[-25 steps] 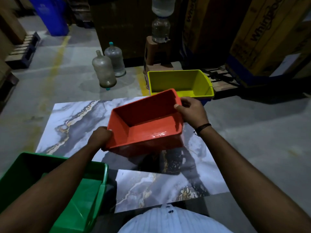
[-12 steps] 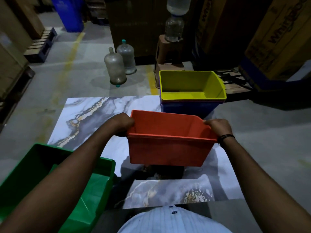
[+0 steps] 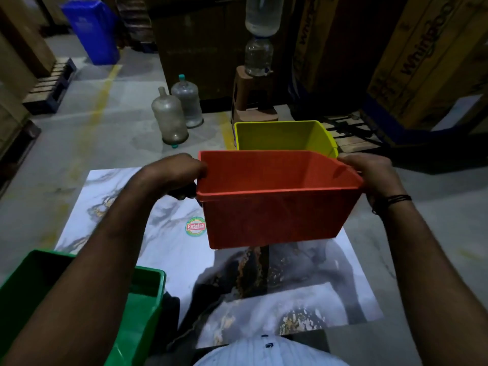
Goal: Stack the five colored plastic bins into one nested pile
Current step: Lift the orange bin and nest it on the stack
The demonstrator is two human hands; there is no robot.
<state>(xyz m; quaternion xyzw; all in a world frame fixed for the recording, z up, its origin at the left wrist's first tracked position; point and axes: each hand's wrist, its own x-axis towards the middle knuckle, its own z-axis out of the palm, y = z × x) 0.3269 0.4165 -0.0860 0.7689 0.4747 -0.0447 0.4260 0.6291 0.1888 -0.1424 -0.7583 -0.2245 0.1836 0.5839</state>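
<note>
I hold an orange bin [image 3: 272,215] upright in the air over the marble slab [image 3: 169,233]. My left hand [image 3: 174,173] grips its left rim and my right hand [image 3: 369,173] grips its right rim. Just behind it stands a yellow bin [image 3: 282,136]; the orange bin hides its lower part and whatever it sits in. A green bin [image 3: 142,307] sits at the lower left, partly covered by my left forearm.
Two large water jugs [image 3: 171,120] stand on the concrete floor behind the slab. A water dispenser on a brown stool [image 3: 253,101] is behind the yellow bin. Cardboard boxes [image 3: 422,62] fill the right, with pallets and a blue trash bin [image 3: 95,30] at the far left.
The orange bin went from tilted to level and has risen and moved forward toward the yellow bin. It now hides the blue bin seen under the yellow one before.
</note>
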